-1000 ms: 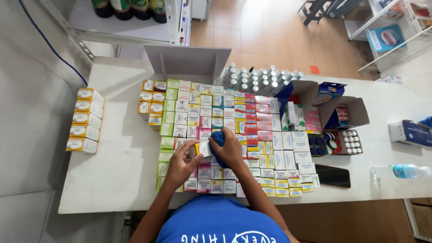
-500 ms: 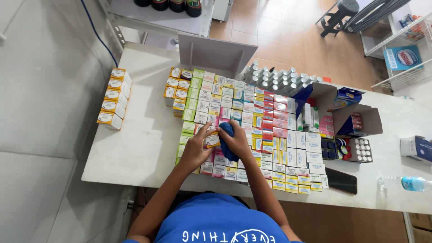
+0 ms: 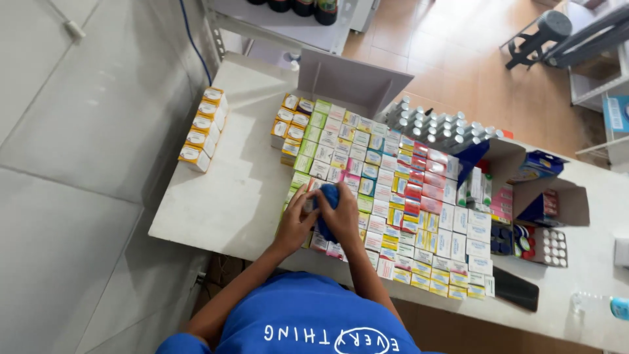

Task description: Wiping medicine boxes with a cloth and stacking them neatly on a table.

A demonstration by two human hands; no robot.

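Seen from overhead: a pale, matte desk (image 3: 223, 203) set at a slant, its near-left corner beside a grey tiled floor. Packed across the middle, a dense grid of small cardboard medicine boxes (image 3: 393, 196) in green, white, yellow, pink and red, edges touching, reaching almost to the near desk edge. Left hand (image 3: 296, 223) resting on the near-left corner of that grid, fingers curled over a small white box (image 3: 308, 204); grip apparently closed on it, though too small to tell for certain. Right hand (image 3: 342, 219) just beside the left, grip clenched around a dark blue rounded object (image 3: 327, 200) (cloth or cap, cannot tell which), held over the boxes.

Open room: a broad bare strip of desk to the left of the grid, broken only by a short row of yellow-and-white boxes (image 3: 203, 128) near the far-left edge. Far side: an open grey cardboard flap (image 3: 350, 78), then a cluster of small silver-capped vials (image 3: 439, 128). Right side crowded: open cartons (image 3: 544, 196), a tray of round white caps (image 3: 550, 246), and a flat black phone (image 3: 516, 288) near the front edge. Beyond the desk, a wooden floor (image 3: 458, 59).
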